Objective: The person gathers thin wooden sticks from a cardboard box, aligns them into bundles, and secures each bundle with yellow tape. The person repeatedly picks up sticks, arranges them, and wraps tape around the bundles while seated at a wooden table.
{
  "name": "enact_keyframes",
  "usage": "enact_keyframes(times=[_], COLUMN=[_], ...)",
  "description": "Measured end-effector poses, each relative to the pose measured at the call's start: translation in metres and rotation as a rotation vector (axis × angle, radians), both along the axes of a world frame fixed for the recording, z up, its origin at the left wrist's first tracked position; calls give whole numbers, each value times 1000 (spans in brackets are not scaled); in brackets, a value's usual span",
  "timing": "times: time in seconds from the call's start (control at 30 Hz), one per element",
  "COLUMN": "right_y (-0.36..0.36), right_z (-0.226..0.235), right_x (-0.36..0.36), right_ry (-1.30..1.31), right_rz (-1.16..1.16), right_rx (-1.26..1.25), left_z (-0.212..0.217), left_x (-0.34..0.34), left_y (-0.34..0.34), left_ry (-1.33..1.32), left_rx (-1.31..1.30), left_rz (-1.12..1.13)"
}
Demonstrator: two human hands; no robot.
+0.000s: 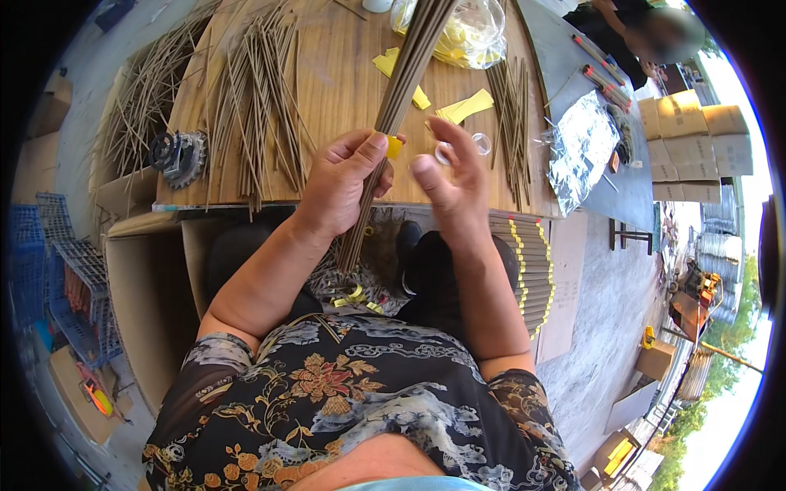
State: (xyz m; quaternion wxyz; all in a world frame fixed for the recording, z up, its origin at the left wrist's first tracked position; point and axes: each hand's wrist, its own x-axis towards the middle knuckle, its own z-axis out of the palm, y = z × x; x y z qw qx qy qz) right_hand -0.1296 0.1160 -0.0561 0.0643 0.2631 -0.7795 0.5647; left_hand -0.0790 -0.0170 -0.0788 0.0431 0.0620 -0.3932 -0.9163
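My left hand (pixel 337 178) is closed around a bundle of thin brown incense sticks (pixel 411 72), held at a slant over the table's near edge. Around the bundle's middle sits a yellow paper band (pixel 394 147), with my left thumb pressing beside it. To the right, my right hand (pixel 455 182) is raised with thumb and fingers apart, holding nothing and not touching the bundle. Just past it on the wooden table (pixel 336 74) lie yellow paper strips (pixel 465 106) and a pale ring (pixel 481 144), perhaps a tape roll.
Loose sticks (pixel 258 98) lie at left, more (pixel 512 123) at right. A black toothed metal part (pixel 178 155) sits near the left edge. Behind are a bag of yellow paper (pixel 471 37) and foil (pixel 583 147). Banded bundles (pixel 528 270) stand below right. Another person (pixel 614 29) is far right.
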Motion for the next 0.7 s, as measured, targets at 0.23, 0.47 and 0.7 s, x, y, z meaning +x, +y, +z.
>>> enact_keyframes(times=[0.23,0.47,0.7], right_y=[-23,-21,-19], right_z=[11,19,14], right_x=[4,3,-2], right_ry=[-699,-575,-486], right_rz=[410,508,539], right_rx=[-374,-348,-265], left_z=[14,14,13], left_x=[8,16,19], left_y=[-4,-9,-17], left_ry=[94,138,112], left_rx=[59,216,336], left_rz=[-113,-192,-296])
